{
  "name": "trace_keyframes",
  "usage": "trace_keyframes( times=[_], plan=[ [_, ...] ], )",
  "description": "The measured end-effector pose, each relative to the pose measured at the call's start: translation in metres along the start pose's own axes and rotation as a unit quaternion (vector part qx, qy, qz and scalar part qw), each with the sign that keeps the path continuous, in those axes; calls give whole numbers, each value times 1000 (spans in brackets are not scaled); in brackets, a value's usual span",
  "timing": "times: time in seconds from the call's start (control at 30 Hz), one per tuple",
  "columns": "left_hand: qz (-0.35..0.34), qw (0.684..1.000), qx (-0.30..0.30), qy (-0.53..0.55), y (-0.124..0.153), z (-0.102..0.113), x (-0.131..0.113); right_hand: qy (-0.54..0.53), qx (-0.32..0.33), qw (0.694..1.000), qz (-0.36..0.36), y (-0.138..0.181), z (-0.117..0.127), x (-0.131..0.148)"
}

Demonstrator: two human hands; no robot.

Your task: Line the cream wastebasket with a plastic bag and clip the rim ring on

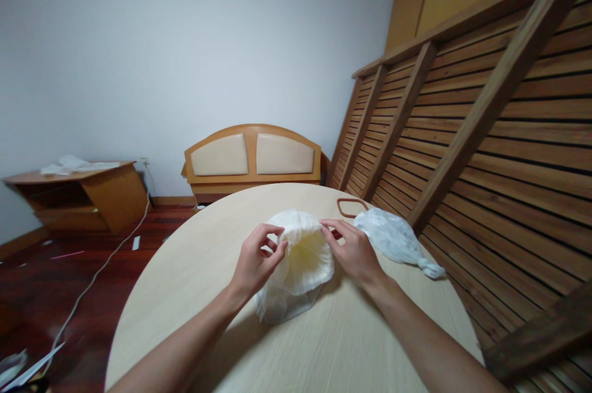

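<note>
A thin white bag point(308, 266) stands on the round table, its gathered mouth facing me and showing a pale yellow inside. The lower part looks translucent and crumpled. My left hand point(258, 258) is closed in a pinch on the left side of the rim. On the opposite side, the fingertips of my right hand point(354, 250) pinch the upper right of the rim. Beyond my right hand lies a knotted, pale plastic bag point(393, 234); its contents cannot be made out. A brown rounded-square ring point(351, 199) rests behind it, near the table's far edge.
The pale wooden round table point(185, 294) fills the foreground. A slatted wooden bed frame point(462, 134) leans along the right side. Behind the table stands a padded headboard point(252, 155). At left are a low cabinet point(115, 195) and a cable point(104, 266) across the floor.
</note>
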State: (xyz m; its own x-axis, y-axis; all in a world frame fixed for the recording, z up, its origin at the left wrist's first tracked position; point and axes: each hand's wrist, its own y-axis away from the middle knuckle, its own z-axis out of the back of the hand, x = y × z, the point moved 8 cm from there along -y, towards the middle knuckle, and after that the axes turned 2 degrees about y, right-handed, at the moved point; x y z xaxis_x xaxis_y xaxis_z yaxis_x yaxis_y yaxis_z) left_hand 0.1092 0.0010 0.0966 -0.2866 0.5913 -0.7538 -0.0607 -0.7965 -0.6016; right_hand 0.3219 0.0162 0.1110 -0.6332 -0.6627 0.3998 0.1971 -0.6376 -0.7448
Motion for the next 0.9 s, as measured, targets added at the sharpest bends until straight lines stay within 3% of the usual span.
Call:
trace_keyframes(
  times=[0.63,0.77,0.9],
  plan=[
    [37,998,49,-2,-6,-1,10,4,-1,1000,-8,-1,2,-6],
    [33,999,17,-15,-8,8,10,12,-12,1000,-9,-2,4,-8],
    [52,998,-44,-16,-13,23,25,9,-25,999,-17,-3,7,-9]
  ],
)
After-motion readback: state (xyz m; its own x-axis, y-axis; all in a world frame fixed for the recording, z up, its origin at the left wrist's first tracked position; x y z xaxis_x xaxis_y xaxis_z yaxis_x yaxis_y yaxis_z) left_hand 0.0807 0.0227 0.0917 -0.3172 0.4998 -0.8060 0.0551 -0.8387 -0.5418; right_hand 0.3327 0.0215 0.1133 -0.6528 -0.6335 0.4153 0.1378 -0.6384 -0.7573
